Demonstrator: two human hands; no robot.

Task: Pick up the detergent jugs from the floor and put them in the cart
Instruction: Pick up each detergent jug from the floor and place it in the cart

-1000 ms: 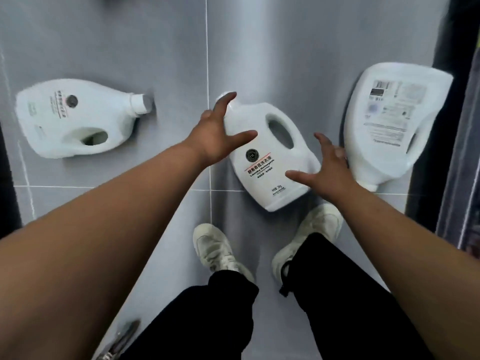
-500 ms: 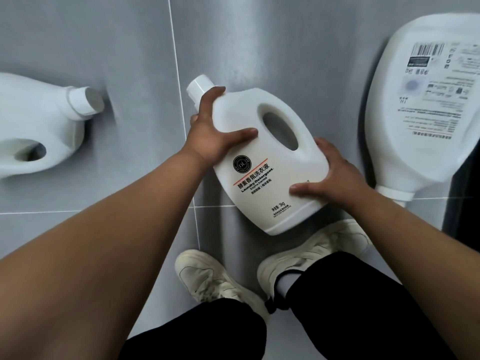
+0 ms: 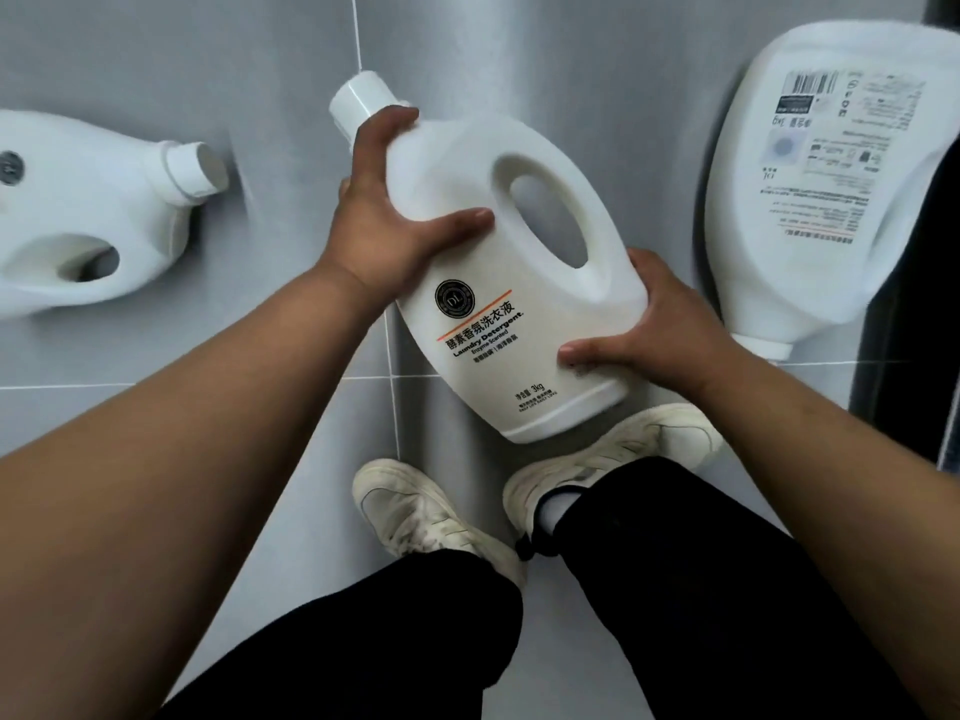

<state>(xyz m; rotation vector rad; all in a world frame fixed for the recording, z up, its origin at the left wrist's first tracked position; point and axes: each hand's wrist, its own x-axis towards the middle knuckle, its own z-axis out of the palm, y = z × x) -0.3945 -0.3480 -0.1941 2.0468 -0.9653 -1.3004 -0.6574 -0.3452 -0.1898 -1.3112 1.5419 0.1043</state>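
Middle detergent jug (image 3: 524, 387), white, front label up, cap pointing away: left grip (image 3: 384, 220) is clasping its shoulder just below the cap, thumb lying across the front, while right grip (image 3: 660, 330) is curling round its lower side, the jug sitting between the two. Second jug (image 3: 88, 200) is lying on the grey floor (image 3: 571, 54) well left of the left grip; third jug (image 3: 821, 189) is lying just right of the right grip, back label up

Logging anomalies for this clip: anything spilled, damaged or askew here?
No spill or damage shows. The left jug and right jug lie on their sides on the floor; the left hand and right hand grip the middle jug.
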